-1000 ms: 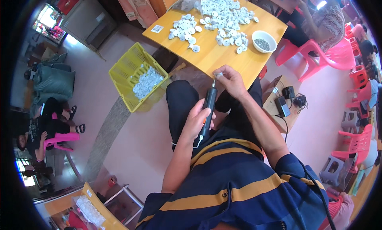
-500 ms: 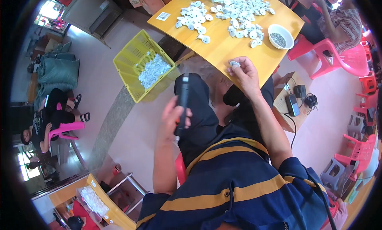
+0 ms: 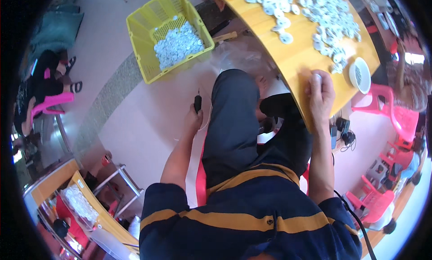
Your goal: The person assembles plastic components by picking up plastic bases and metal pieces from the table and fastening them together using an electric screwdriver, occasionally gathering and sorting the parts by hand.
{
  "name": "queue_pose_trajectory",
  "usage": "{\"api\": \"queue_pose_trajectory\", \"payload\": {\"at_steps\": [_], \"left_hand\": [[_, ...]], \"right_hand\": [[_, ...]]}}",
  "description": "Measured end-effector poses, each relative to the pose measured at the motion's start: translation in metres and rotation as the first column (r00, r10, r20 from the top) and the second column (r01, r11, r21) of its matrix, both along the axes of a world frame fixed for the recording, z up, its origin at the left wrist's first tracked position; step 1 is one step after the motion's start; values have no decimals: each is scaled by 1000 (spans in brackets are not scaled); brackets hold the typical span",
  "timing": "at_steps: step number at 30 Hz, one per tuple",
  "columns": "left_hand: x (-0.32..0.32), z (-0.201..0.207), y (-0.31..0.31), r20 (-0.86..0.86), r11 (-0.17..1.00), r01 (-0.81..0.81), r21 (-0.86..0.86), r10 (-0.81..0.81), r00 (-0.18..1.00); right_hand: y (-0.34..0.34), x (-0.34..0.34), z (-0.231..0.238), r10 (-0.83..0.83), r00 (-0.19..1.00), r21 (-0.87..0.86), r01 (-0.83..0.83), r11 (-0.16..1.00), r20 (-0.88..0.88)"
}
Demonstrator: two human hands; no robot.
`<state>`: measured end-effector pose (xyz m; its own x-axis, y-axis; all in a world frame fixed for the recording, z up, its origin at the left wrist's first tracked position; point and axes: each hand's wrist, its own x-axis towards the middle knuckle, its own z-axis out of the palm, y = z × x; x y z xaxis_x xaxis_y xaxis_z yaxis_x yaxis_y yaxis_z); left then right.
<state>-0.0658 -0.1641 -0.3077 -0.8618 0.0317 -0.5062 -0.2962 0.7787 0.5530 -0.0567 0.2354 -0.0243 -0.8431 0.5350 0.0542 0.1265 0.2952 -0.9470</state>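
My left hand is wrapped round a black screwdriver-like tool, held beside my left knee with its thin metal tip pointing away from me. A thin pale cord hangs by that hand. Over the near edge of the yellow table, my right hand has its fingers curled and thumb on top. Whatever it pinches is hidden. Beyond it lie piles of small white round pieces, with a smaller group further left. To the right of that hand stands a white bowl with small grey bits in it.
A yellow plastic basket holding many white pieces stands on the floor left of the table. A pink chair with a seated person is at the right. Black devices with cables lie below the table's right side. Another person sits at far left.
The whole view has shifted, so table and basket sit higher. The tool in my left hand has swung round. The white piece seen in my right fingers no longer shows; that hand has turned.
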Motion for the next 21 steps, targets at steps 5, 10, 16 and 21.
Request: {"api": "queue_pose_trajectory", "payload": {"at_steps": [5,10,16,21], "left_hand": [[-12,-69,-9,107,982,-83,-167,102,989],[-35,-92,14,167,960,-114,-255,160,973],[-51,-112,23,155,960,-133,-248,175,972],[-64,-133,18,174,969,-103,-224,143,974]], "right_hand": [[-21,-4,8,-75,997,-13,75,997,26],[-20,-3,6,-121,991,152,112,982,52],[-13,-1,4,-152,986,132,143,981,65],[-12,1,6,-105,991,164,90,982,87]]}}
